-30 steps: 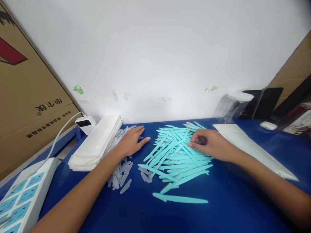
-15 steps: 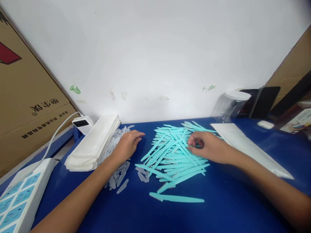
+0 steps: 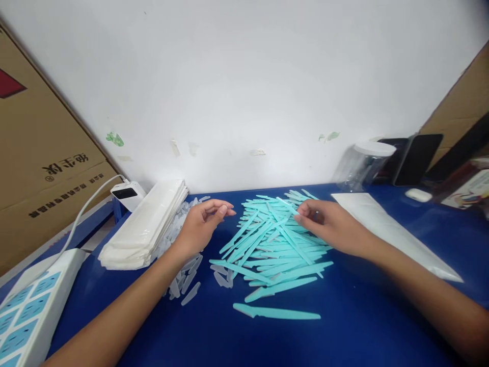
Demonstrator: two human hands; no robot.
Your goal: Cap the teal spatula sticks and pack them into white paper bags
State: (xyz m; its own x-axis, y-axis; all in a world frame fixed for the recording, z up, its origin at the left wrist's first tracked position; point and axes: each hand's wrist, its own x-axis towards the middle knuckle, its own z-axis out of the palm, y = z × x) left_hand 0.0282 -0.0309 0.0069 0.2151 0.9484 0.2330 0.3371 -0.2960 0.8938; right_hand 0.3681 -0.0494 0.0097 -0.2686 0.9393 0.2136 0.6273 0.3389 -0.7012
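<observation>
We see two bare hands over a blue tabletop (image 3: 183, 336), mid-frame. Right hand (image 3: 330, 224), right of centre: thumb and fingertips pinched on one turquoise stick (image 3: 288, 206), which slants up and left over the top of the turquoise pile (image 3: 267, 244). Pile sits at the centre of the frame, sticks crossing at many angles; one loose stick (image 3: 277, 311) lies just below it, lower centre, apart from the rest.

Left hand (image 3: 202, 224), left of centre: fingers curled, thumb close to them, narrow gap; we can't tell if anything small is held. It's above the translucent pieces (image 3: 189, 278), partly hiding them. A few more translucent pieces (image 3: 222, 279) lie at the left edge of the turquoise pile.

Left of the left hand we have a stack of white sleeves (image 3: 143, 229); farther left, a white device (image 3: 128, 195) with a dark screen and a cable, a power strip (image 3: 28, 311) at lower left, a printed cardboard box (image 3: 34, 127) at upper left. Right side: a flat white packet (image 3: 393, 237) behind the right forearm, a clear jar (image 3: 362, 165) with a white lid, a dark slab (image 3: 418, 159) beside it.
</observation>
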